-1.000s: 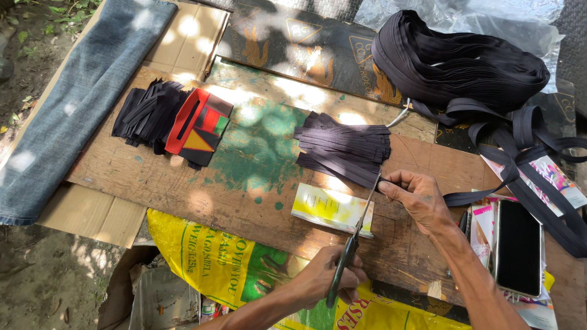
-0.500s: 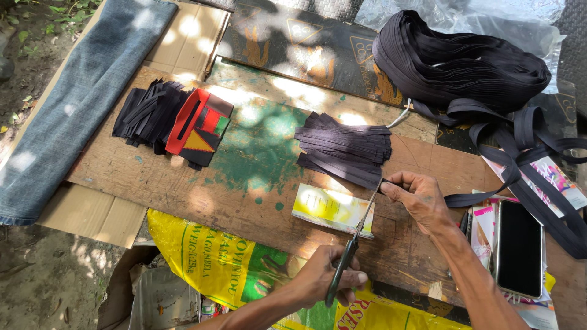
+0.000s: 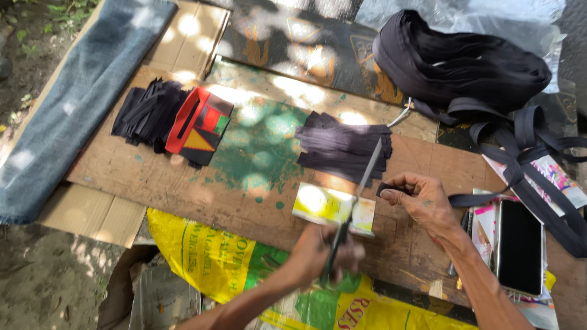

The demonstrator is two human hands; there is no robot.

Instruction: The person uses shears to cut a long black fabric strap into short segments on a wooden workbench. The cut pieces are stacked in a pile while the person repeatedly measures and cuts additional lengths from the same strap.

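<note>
My left hand (image 3: 321, 250) grips the handles of long scissors (image 3: 356, 201), whose blades point up toward a pile of cut black strap pieces (image 3: 342, 146) on the wooden board (image 3: 183, 183). My right hand (image 3: 419, 201) pinches the end of a black strap (image 3: 483, 197) that runs right to a big bundle of black webbing (image 3: 465, 67). The scissors lie over a small yellow and white card (image 3: 324, 206), with the blades just left of the pinched strap end.
A second pile of black strips (image 3: 147, 110) and a red, green and yellow patterned piece (image 3: 199, 125) lie at the board's left. A phone (image 3: 520, 247) rests at right. Grey cloth (image 3: 67, 104) lies far left, a yellow sack (image 3: 220, 263) below the board.
My left hand with the scissors has shifted slightly and is blurred by motion. My right hand still holds the strap end in the same spot.
</note>
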